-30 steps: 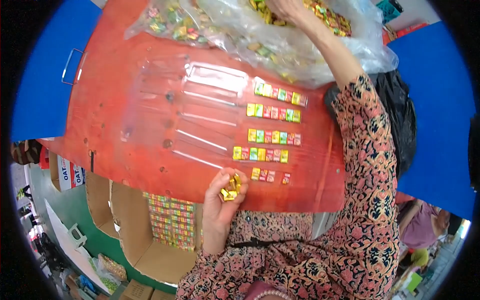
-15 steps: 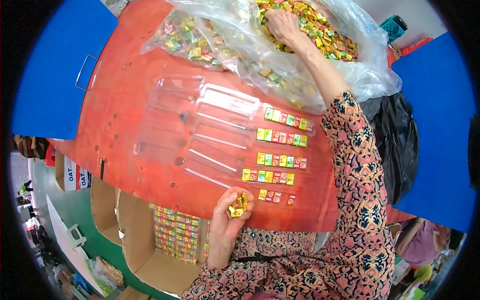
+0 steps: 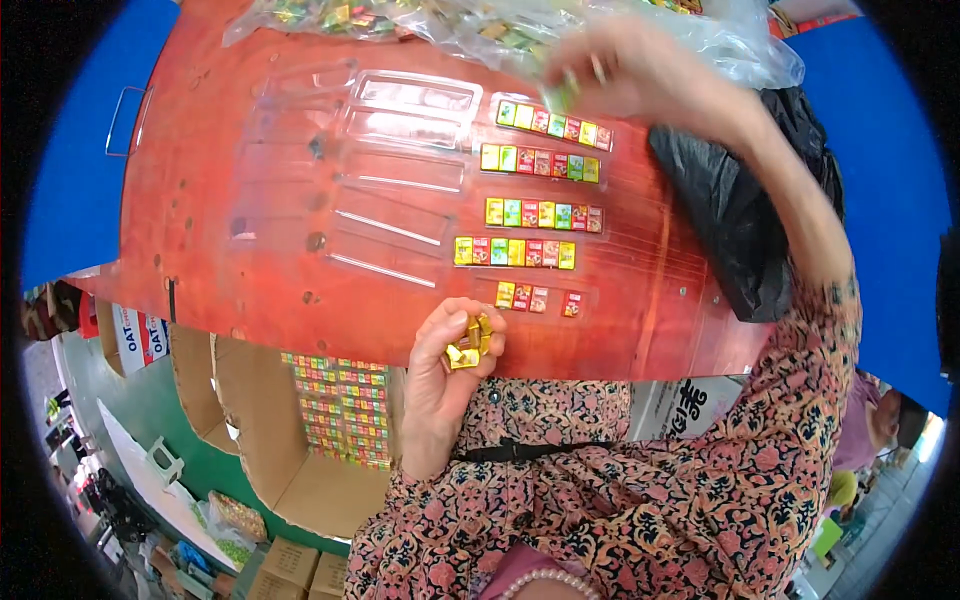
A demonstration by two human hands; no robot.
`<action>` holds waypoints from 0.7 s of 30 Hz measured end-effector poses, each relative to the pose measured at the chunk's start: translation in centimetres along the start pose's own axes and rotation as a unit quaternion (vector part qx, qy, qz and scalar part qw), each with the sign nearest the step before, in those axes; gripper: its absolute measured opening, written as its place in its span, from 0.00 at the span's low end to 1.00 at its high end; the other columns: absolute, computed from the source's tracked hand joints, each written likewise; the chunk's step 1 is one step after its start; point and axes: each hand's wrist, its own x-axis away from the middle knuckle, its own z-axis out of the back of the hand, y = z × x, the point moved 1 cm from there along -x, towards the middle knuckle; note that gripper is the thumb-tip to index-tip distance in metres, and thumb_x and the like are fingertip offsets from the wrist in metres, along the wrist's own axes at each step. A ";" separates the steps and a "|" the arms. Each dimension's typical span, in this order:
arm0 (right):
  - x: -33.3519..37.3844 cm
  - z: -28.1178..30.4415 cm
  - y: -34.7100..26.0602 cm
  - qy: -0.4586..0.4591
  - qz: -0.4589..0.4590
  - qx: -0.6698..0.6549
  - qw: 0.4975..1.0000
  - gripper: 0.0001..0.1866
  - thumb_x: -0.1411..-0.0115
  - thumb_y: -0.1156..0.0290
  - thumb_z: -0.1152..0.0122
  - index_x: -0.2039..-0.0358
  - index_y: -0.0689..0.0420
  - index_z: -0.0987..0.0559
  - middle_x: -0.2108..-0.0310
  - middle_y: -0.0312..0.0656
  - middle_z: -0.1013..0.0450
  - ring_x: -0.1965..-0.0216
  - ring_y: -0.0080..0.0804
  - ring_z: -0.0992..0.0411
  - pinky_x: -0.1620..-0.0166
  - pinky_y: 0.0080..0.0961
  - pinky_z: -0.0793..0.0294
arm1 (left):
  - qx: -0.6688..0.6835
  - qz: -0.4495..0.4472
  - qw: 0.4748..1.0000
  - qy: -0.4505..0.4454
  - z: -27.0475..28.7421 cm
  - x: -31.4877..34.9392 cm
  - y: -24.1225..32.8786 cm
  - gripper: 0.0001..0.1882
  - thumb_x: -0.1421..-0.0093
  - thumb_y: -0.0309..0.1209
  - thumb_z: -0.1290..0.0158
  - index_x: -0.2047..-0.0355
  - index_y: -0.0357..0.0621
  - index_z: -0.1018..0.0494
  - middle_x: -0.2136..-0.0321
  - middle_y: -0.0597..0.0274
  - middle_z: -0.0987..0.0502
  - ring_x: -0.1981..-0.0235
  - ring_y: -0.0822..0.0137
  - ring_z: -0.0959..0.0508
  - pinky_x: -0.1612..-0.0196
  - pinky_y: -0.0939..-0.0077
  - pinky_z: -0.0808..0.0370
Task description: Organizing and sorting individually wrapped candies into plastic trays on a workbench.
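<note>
My left hand (image 3: 440,370) is closed around several small gold-yellow wrapped pieces (image 3: 466,350) at the table's near edge. My right hand (image 3: 640,75), blurred by motion, is raised over the far end of the table, with a small green packet (image 3: 562,95) at its fingertips. Below it, several rows of small coloured packets lie in clear plastic trays: a far row (image 3: 555,124), one behind the middle (image 3: 541,163), two middle rows (image 3: 545,213) and a near row (image 3: 522,297). In the near row, a gap separates the last red packet (image 3: 572,304) from the other three.
Unfilled clear trays (image 3: 400,160) lie left of the rows on the red table (image 3: 220,220). A clear bag (image 3: 480,35) of loose packets spreads along the far edge. At right hangs a black plastic bag (image 3: 730,200). An open carton (image 3: 270,430) with filled trays stands below left.
My right hand has come out of the bag of packets and back over the trays, carrying a green packet. The whole view has shifted, with the table higher in it. My left hand keeps its grip.
</note>
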 end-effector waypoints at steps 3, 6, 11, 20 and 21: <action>6.3 -4.9 -1.6 -0.115 0.096 -0.016 0.989 0.08 0.56 0.72 0.40 0.74 0.58 0.25 0.76 0.42 0.30 0.72 0.40 0.30 0.67 0.31 0.30 | -0.046 0.000 0.999 -0.003 0.5 -0.3 -1.1 0.08 0.45 0.31 0.53 0.67 0.41 0.31 0.72 0.54 0.26 0.75 0.68 0.26 0.80 0.84 0.32; 9.3 -7.9 -3.9 -0.140 0.137 -0.036 0.980 0.08 0.57 0.72 0.42 0.74 0.58 0.26 0.78 0.42 0.33 0.74 0.38 0.30 0.74 0.33 0.31 | -0.055 -0.012 0.998 -0.010 0.6 0.2 -1.5 0.08 0.44 0.31 0.53 0.67 0.40 0.31 0.72 0.53 0.26 0.75 0.69 0.26 0.79 0.84 0.30; 10.2 -11.1 -4.7 -0.127 0.143 0.004 0.981 0.07 0.55 0.72 0.46 0.73 0.57 0.27 0.77 0.42 0.36 0.76 0.37 0.30 0.78 0.32 0.32 | -0.062 -0.031 0.997 -0.020 0.6 -0.1 -2.1 0.08 0.44 0.30 0.53 0.67 0.39 0.31 0.72 0.53 0.26 0.75 0.68 0.25 0.79 0.83 0.29; 10.1 -11.6 -4.5 -0.022 0.173 0.025 0.984 0.07 0.54 0.71 0.49 0.75 0.60 0.27 0.75 0.44 0.35 0.80 0.38 0.30 0.83 0.34 0.33 | -0.059 -0.035 0.998 -0.010 0.7 0.0 -2.2 0.09 0.44 0.30 0.54 0.66 0.38 0.31 0.72 0.52 0.26 0.74 0.67 0.25 0.79 0.82 0.28; 10.2 -11.4 -4.9 -0.049 0.169 0.070 0.982 0.10 0.53 0.72 0.51 0.69 0.59 0.27 0.74 0.42 0.36 0.77 0.35 0.30 0.80 0.31 0.32 | -0.059 -0.034 0.998 -0.006 0.6 0.0 -2.1 0.09 0.44 0.30 0.54 0.66 0.38 0.31 0.72 0.52 0.26 0.74 0.67 0.25 0.79 0.82 0.28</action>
